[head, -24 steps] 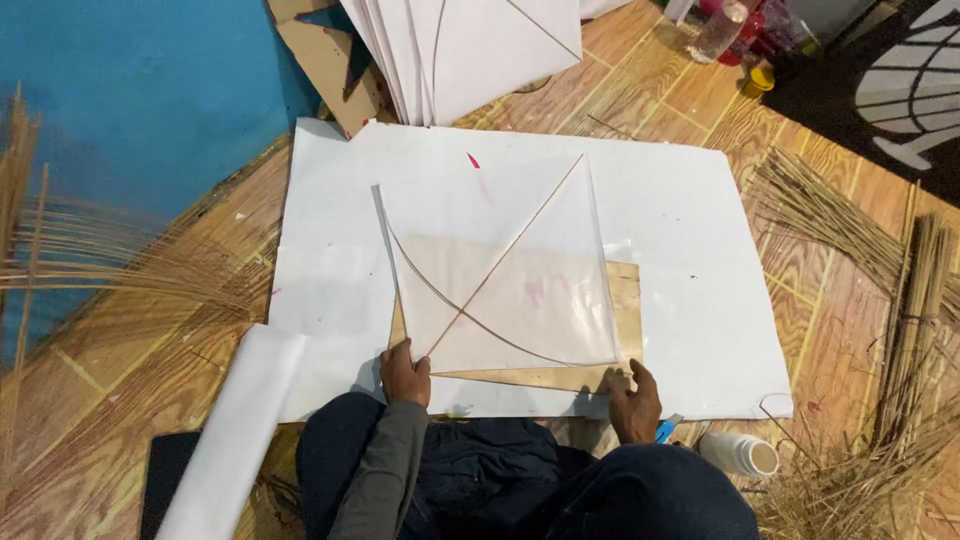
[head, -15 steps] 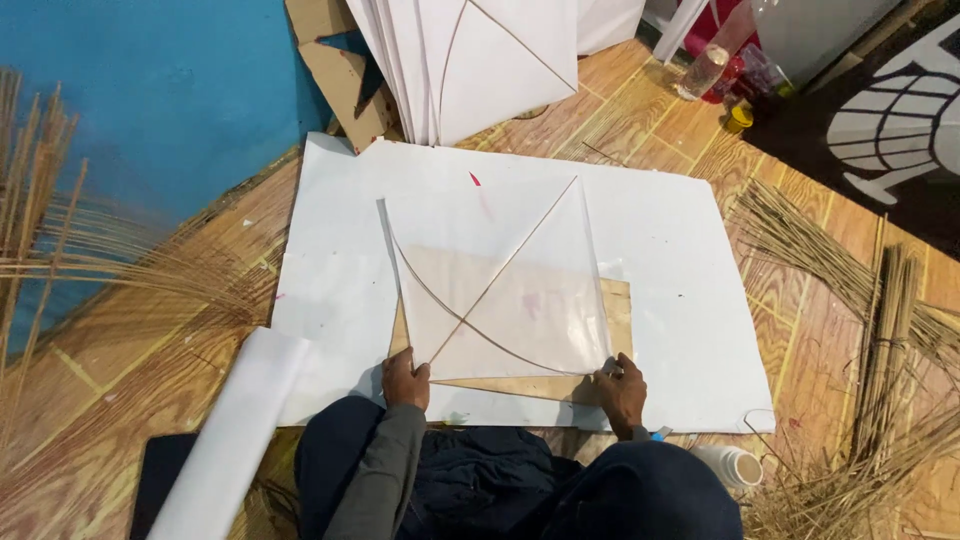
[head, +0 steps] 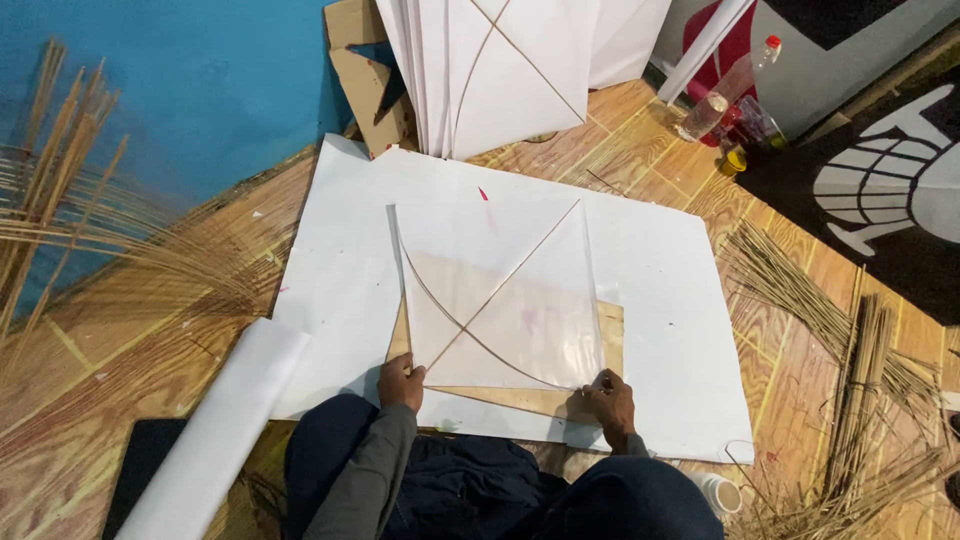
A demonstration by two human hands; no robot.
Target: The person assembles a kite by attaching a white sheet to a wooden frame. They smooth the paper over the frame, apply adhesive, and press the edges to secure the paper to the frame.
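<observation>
Kite (head: 500,300) is framed with sticks; left hand (head: 402,382) presses its near-left corner, right hand (head: 610,402) pinches the right corner; near edge looks unfinished.

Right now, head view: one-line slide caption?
Left hand and right hand press a white paper kite flat on a wooden board.

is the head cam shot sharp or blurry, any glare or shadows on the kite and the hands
Head view: mostly sharp, with the kite and its crossed sticks crisp; lighting is even and soft, with no harsh glare on the white paper sheet; only faint shadows sit under the left hand and right hand; the straw bundle at the left edge looks slightly smeared; straight edges bend a little toward the corners.
</observation>
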